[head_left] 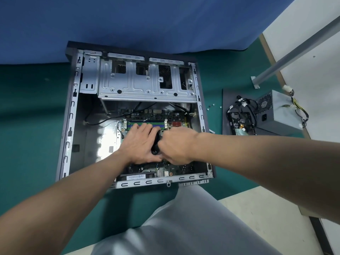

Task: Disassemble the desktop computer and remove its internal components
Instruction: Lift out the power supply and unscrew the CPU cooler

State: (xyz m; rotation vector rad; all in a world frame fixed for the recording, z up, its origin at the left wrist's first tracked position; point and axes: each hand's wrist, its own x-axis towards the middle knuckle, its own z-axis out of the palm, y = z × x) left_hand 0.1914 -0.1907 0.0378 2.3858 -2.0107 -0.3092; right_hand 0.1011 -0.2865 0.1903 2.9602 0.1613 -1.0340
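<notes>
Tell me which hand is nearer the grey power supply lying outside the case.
Right. The right hand grips a black part inside the case, on the power supply's side; the left hand lies beyond it.
</notes>
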